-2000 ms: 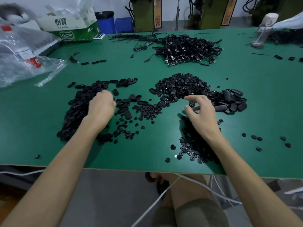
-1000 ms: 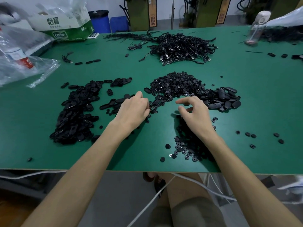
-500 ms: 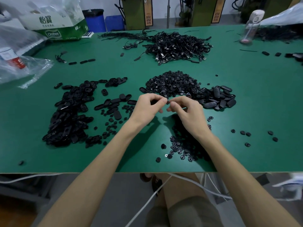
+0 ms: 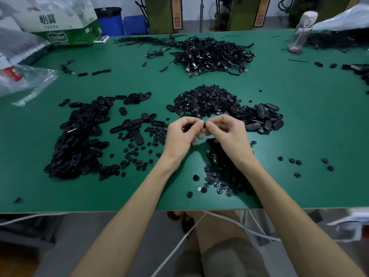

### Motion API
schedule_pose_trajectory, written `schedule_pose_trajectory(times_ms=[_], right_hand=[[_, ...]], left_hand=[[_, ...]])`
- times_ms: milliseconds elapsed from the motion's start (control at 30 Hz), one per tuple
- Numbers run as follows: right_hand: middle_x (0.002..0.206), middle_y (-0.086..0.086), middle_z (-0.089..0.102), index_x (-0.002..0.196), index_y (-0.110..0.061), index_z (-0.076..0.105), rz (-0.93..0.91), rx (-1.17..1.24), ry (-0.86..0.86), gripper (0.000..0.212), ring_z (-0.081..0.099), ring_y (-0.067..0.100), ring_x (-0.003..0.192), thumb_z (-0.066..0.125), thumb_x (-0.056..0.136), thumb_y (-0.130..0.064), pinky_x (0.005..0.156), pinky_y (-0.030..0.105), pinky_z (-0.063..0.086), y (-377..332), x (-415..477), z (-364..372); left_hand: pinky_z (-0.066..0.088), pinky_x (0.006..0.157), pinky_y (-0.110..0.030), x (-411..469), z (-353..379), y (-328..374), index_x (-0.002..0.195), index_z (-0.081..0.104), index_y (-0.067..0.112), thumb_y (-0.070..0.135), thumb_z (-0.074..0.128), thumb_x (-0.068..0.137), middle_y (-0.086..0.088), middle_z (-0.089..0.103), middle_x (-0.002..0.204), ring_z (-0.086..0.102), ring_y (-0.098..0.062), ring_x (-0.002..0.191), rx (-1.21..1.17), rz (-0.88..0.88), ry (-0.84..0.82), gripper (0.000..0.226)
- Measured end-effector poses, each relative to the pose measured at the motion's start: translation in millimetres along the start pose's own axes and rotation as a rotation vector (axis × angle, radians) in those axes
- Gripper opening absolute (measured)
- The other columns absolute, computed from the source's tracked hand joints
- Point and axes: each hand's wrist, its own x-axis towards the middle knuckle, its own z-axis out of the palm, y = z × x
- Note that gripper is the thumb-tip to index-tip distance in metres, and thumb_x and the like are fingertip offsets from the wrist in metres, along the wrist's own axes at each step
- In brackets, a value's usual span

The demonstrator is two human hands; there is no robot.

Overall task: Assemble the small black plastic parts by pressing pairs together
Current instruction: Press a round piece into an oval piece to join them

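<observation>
At the upper left of the frame lie a clear plastic bag point(image 4: 26, 80) and a green-and-white carton point(image 4: 65, 27) at the far edge of the green table point(image 4: 311, 124). Below them, at middle left, spreads a heap of oval black shells point(image 4: 79, 136), and just right of it a loose scatter of small round parts point(image 4: 135, 154).

In the centre, the two hands meet fingertip to fingertip above the table. The left hand point(image 4: 182, 136) has its fingers curled and its thumb and forefinger pinched on a black piece point(image 4: 187, 128), which shows only as a dark patch in the hollow of the hand. The right hand point(image 4: 225, 134) is curled the same way, thumb and forefinger nipped shut at the end of that piece. Whether a second, smaller part sits under those tips cannot be told.

The piece lies between the two pinches, its length apparently running left to right. Both hands are equally near, so the press looks to be a squeeze of one hand toward the other along that line.

Behind the hands is a mound of round parts point(image 4: 207, 100), and right of it a clump of oval caps point(image 4: 263, 116). More round parts point(image 4: 219, 180) lie beneath the right forearm. A tangle of black cords point(image 4: 211, 54) sits at top centre, and a drinking bottle point(image 4: 301, 31) at the upper right.
</observation>
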Motion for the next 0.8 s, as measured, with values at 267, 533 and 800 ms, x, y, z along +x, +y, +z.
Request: schedule_pose_trajectory(times_ms=[267,533,800], right_hand=[[0.091,-0.001,0.076,0.100,-0.011,0.073,0.034,0.148,-0.012,0.014,0.068,0.006,0.084,0.075,0.090,-0.002,0.069,0.019,0.052,-2.0,1.7,-0.9],[0.091,0.001,0.077,0.104,-0.002,0.076,-0.004,0.113,-0.029,0.017,0.071,0.004,0.079,0.073,0.089,0.004,0.072,0.015,0.052,-2.8,0.9,0.4],[0.088,0.007,0.077,0.103,-0.001,0.074,0.009,0.127,-0.008,0.015,0.073,0.007,0.080,0.074,0.089,0.004,0.069,0.014,0.051,-3.2,0.3,0.6]], left_hand=[[0.055,0.066,-0.028,0.4,-5.7,-0.9,0.114,0.071,0.006,0.004,0.059,0.103,-0.009,0.069,0.087,0.068,-0.015,0.072,-0.099,-0.031,0.029,0.017],[0.058,0.068,-0.023,1.6,-1.4,-1.9,0.124,0.063,0.005,-0.007,0.054,0.101,-0.009,0.071,0.107,0.074,-0.010,0.081,-0.100,-0.074,0.013,0.027],[0.061,0.077,-0.027,2.2,0.1,-3.4,0.128,0.062,0.000,-0.007,0.055,0.100,-0.008,0.070,0.116,0.076,-0.014,0.089,-0.081,-0.069,0.005,0.030]])
